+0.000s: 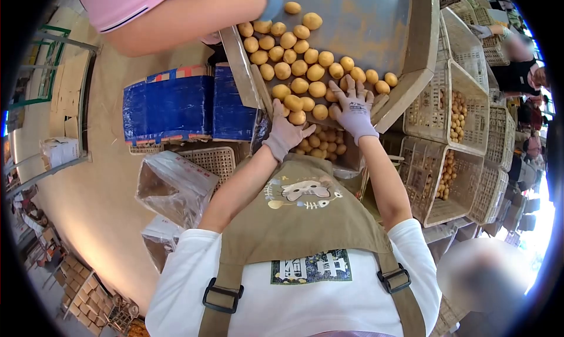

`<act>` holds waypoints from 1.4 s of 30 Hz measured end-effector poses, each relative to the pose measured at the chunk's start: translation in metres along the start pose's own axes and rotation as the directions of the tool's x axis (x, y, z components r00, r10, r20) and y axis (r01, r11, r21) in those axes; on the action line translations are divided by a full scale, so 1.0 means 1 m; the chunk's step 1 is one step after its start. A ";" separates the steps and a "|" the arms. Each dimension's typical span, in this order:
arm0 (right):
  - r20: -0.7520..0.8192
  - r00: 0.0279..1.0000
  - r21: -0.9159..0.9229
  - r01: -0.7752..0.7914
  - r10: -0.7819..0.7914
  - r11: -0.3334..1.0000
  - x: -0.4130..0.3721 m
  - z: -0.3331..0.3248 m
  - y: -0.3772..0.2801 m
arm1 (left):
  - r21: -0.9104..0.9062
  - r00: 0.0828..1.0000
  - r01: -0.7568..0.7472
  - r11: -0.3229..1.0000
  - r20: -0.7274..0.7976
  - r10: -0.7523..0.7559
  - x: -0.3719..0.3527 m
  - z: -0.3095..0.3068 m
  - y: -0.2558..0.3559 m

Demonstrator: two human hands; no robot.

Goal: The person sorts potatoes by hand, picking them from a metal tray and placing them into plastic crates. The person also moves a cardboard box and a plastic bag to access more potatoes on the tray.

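Many round yellow fruits lie on a grey sorting tray with raised side boards. My left hand, in a pale glove, is at the tray's lower lip, its fingers spread beside the lowest fruits. To the right, my right hand, gloved too, reaches over the fruits near the right board with its fingers apart, touching some of them. Below the lip, between my hands and my apron, more fruits sit in a container that is partly hidden.
Another person's arm with a blue-grey glove reaches to the tray's upper left. Blue-covered boxes and a plastic-lined crate stand at left. Stacked crates, some holding fruits, line the right side. People are farther off at right.
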State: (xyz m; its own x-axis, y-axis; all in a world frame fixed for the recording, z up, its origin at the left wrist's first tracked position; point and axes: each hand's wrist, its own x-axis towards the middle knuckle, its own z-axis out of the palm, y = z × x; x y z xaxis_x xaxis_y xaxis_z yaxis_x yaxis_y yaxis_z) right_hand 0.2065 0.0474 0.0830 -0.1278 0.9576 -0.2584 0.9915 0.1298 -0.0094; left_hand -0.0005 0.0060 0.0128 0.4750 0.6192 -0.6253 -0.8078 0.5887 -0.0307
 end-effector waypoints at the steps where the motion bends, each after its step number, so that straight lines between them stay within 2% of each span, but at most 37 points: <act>1: -0.002 1.000 0.058 0.010 -0.010 0.998 -0.001 0.002 0.002 | -0.009 1.000 0.014 1.000 -0.016 -0.014 0.003 0.002 0.001; 2: -0.005 1.000 0.115 0.019 -0.018 0.993 -0.001 0.003 0.004 | -0.031 0.999 0.032 0.999 -0.032 -0.033 0.005 0.003 0.001; 5: -0.014 1.000 0.098 -0.015 0.017 0.995 0.001 -0.001 -0.003 | -0.053 0.996 0.066 0.996 -0.057 -0.069 0.008 0.007 0.002; 8: -0.241 0.969 0.086 0.076 -0.053 0.993 -0.007 0.009 -0.012 | 0.034 0.997 0.048 0.998 -0.068 -0.046 0.007 0.009 0.002; 9: -0.305 0.939 0.073 0.190 -0.159 0.979 -0.018 0.001 -0.023 | 0.045 0.997 0.053 0.998 -0.061 -0.050 0.009 0.007 0.002; 10: -0.302 0.919 0.145 0.307 -0.253 0.941 -0.027 0.004 -0.029 | 0.057 0.997 0.058 0.997 -0.057 -0.055 0.013 0.002 0.002; 12: -0.155 0.940 0.245 0.334 -0.303 0.910 -0.044 0.012 -0.037 | 0.050 0.995 0.072 0.996 -0.077 -0.068 0.012 0.001 0.002; 13: -0.113 0.958 0.257 0.284 -0.263 0.924 -0.047 0.015 -0.041 | 0.031 0.992 0.079 0.996 -0.099 -0.075 0.009 0.007 0.002; 14: -0.171 0.934 0.232 0.347 -0.313 0.909 -0.046 0.016 -0.043 | 0.011 0.989 0.085 0.996 -0.120 -0.083 0.007 0.013 0.002; 16: -0.283 0.867 0.183 0.470 -0.411 0.864 -0.036 -0.003 -0.053 | 0.070 0.999 0.031 0.997 -0.014 -0.030 0.009 0.001 0.000; 17: -0.236 0.868 0.124 0.473 -0.437 0.872 -0.029 -0.005 -0.052 | -0.009 0.999 0.026 1.000 -0.042 -0.026 0.010 -0.001 -0.001; 18: -0.153 0.909 0.030 0.397 -0.389 0.917 -0.019 -0.007 -0.045 | 0.059 1.000 0.028 0.998 0.009 -0.029 0.008 -0.007 0.001; 19: -0.193 0.940 0.068 0.297 -0.280 0.952 -0.006 0.001 -0.032 | 0.127 0.998 0.024 0.992 0.059 -0.031 0.005 -0.013 0.003; 20: -0.229 0.959 0.104 0.196 -0.168 0.975 0.004 0.010 -0.020 | -0.041 0.987 0.155 0.987 -0.032 -0.156 0.009 -0.015 0.008; 21: -0.288 0.948 0.031 0.148 -0.133 0.988 0.006 0.007 -0.019 | 0.001 0.992 0.123 0.992 -0.028 -0.123 0.008 -0.013 0.007; 23: -0.276 0.947 0.052 0.186 -0.165 0.981 0.005 0.008 -0.032 | 0.087 0.998 0.068 0.994 -0.019 -0.067 0.003 -0.009 0.001; 24: -0.271 0.946 0.058 0.202 -0.179 0.978 0.005 0.006 -0.040 | 0.047 0.996 0.084 0.995 0.040 -0.086 0.011 -0.021 0.000; 25: -0.133 0.961 0.076 0.252 -0.241 0.965 0.003 0.006 -0.046 | 0.006 0.990 0.101 0.995 0.097 -0.102 0.025 -0.044 -0.002; 26: -0.109 0.958 0.051 0.273 -0.266 0.961 0.002 0.017 -0.046 | -0.033 0.982 0.120 0.992 0.153 -0.114 0.032 -0.058 -0.001; 28: -0.100 0.980 0.035 0.174 -0.170 0.984 0.002 0.018 -0.037 | 0.054 0.973 0.112 0.992 0.198 -0.121 0.022 -0.045 0.005; 30: 0.002 0.993 0.078 0.116 -0.116 0.990 -0.008 0.012 -0.032 | -0.040 0.993 0.121 0.992 0.020 -0.120 0.008 -0.021 0.006; 33: 0.115 0.987 0.119 0.098 -0.112 0.988 -0.024 0.008 -0.024 | -0.036 0.998 0.069 0.997 0.016 -0.068 0.002 -0.004 0.005; 36: 0.107 0.991 0.096 0.070 -0.081 0.993 -0.029 0.008 -0.028 | -0.088 0.998 0.058 0.994 -0.002 -0.059 -0.002 0.005 0.002; 37: 0.106 0.992 0.107 0.063 -0.075 0.992 -0.029 0.008 -0.029 | -0.030 0.998 0.057 0.998 0.016 -0.057 0.002 0.002 0.002; 40: 0.080 0.993 0.150 0.074 -0.087 0.986 -0.030 0.011 -0.027 | -0.071 0.993 0.115 0.991 0.032 -0.112 0.005 0.002 0.005; 41: 0.023 0.992 0.137 0.118 -0.122 0.984 -0.030 0.011 -0.025 | -0.039 0.994 0.110 0.993 -0.009 -0.111 0.006 0.003 0.004; 42: -0.051 0.997 0.316 0.066 -0.053 0.946 -0.024 0.013 -0.020 | -0.025 0.994 0.109 0.994 0.012 -0.108 0.006 0.004 0.004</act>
State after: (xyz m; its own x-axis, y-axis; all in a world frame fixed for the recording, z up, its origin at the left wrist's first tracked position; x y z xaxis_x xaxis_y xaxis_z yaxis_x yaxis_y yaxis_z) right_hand 0.1904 0.0184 0.0770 -0.1809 0.9614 -0.2075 0.9376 0.1049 -0.3315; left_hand 0.0002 0.0140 0.0121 0.5639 0.5578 -0.6091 -0.7598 0.6393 -0.1180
